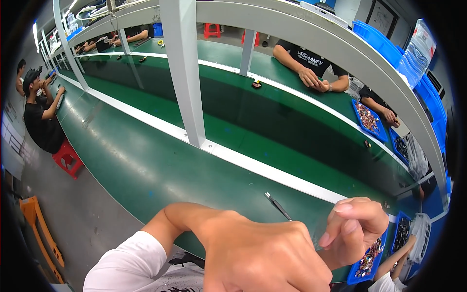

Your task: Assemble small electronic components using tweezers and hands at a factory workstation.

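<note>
My left hand (265, 253) is close to the camera, its back toward me and the knuckles bent. Its fingers fold away out of sight, so anything in them is hidden. Just right of it, my right hand (357, 226) is raised with the fingers curled in and the thumb close to them. What it holds, if anything, does not show. Beyond my left knuckles, dark tweezers with pale tips (278, 206) lie on the green tabletop (160, 168). Partly behind my right hand stands a blue tray of small shiny coloured parts (366, 265).
A white post (182, 73) rises from the rail between my tabletop and the green conveyor belt (233, 131). Across it, a person's hands (316, 80) work near another blue tray of parts (368, 119). A co-worker's arm (396, 255) reaches in at right. A red stool (68, 158) stands left.
</note>
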Demonstrator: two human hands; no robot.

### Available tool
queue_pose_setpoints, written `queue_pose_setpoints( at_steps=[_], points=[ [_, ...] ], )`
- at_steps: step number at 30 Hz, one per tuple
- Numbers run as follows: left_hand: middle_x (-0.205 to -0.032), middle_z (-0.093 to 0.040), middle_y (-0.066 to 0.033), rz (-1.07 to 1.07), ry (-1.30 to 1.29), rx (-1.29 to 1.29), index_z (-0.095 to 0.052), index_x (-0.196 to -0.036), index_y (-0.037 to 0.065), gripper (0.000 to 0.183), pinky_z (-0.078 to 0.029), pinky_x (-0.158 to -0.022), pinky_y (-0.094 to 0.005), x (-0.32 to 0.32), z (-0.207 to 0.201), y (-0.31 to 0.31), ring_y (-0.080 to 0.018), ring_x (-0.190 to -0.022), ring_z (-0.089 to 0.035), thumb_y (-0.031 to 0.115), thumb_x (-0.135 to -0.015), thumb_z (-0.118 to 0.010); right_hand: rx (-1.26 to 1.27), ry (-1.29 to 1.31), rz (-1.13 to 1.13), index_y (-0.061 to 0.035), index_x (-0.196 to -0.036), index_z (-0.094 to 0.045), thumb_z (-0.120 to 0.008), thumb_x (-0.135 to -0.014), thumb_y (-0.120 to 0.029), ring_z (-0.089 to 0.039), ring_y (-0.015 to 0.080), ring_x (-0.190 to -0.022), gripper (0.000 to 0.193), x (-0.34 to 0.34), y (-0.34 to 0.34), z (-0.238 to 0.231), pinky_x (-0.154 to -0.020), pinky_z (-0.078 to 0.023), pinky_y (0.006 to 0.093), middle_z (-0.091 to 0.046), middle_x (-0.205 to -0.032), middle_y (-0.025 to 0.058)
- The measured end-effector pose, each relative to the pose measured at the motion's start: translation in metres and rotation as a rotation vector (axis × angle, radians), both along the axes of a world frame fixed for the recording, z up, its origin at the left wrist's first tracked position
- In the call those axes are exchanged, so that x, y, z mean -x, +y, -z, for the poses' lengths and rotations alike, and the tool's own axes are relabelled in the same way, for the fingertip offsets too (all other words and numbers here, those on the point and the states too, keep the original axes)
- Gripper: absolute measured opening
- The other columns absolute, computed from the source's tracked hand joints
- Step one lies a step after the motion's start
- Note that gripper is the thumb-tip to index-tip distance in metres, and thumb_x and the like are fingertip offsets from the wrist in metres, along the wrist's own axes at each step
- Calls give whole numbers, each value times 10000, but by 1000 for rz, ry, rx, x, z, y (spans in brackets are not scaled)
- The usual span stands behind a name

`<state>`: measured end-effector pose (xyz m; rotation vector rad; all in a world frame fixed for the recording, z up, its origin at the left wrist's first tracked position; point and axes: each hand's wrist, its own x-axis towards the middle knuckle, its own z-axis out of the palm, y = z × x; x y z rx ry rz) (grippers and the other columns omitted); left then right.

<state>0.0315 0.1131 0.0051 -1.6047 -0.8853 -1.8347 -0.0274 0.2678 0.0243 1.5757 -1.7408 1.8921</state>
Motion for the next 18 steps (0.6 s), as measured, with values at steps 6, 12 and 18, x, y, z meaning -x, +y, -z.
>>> queue_pose_setpoints(
  at_steps=[6, 12, 18],
  points=[
    [-756, -627, -63, 91, -96, -57, -683, -822, 8, 800, -387, -408, -291, -8, 11, 11, -195, -556, -573, 800, -845, -575, 29, 13, 17, 41, -1107, -657, -564, -1034, -136, -490, 87, -381, 213, 0, 0, 4, -365, -339, 227, -624, -538, 52],
    [-781, -639, -48, 248, 289, 388, -689, -815, 27, 735, -371, -410, -297, 40, -44, -28, -188, -546, -550, 746, -900, -561, 3, -2, 27, 32, -1097, -662, -573, -1034, -151, -486, 82, -381, 214, -2, 2, 2, -362, -325, 228, -617, -533, 48],
    [-863, -692, -77, 18, -10, -15, -727, -867, 5, 812, -385, -422, -300, 4, 6, 1, -198, -564, -562, 804, -844, -589, -2, -7, 60, 24, -1097, -665, -577, -1033, -158, -484, 83, -377, 212, -3, 0, 0, -365, -317, 226, -606, -521, 44]
  ],
)
